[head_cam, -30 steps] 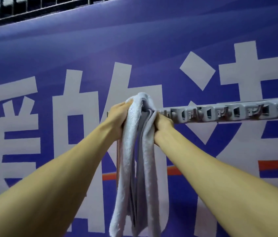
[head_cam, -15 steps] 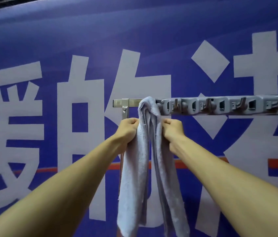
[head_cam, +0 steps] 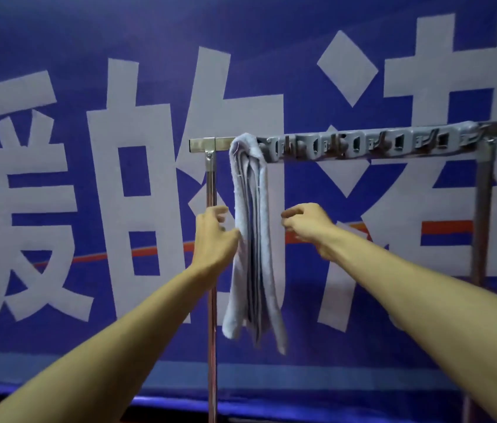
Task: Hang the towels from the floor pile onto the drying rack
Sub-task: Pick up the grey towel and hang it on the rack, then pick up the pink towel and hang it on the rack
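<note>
The towel (head_cam: 251, 239) drapes the rack bar (head_cam: 204, 145) between left hand (head_cam: 215, 236) and right hand (head_cam: 306, 224).

**Desk:** What text shows on the far wall?

**Photographer:** A blue banner (head_cam: 241, 25) carries huge white Chinese characters. At centre, behind the left end of the drying rack (head_cam: 210, 145), stands 的 (head_cam: 103, 209). The left character (head_cam: 12, 96), cut by the frame edge, looks like 暖. The right character (head_cam: 348, 71) is cropped and partly hidden, so it cannot be read for sure.
</note>
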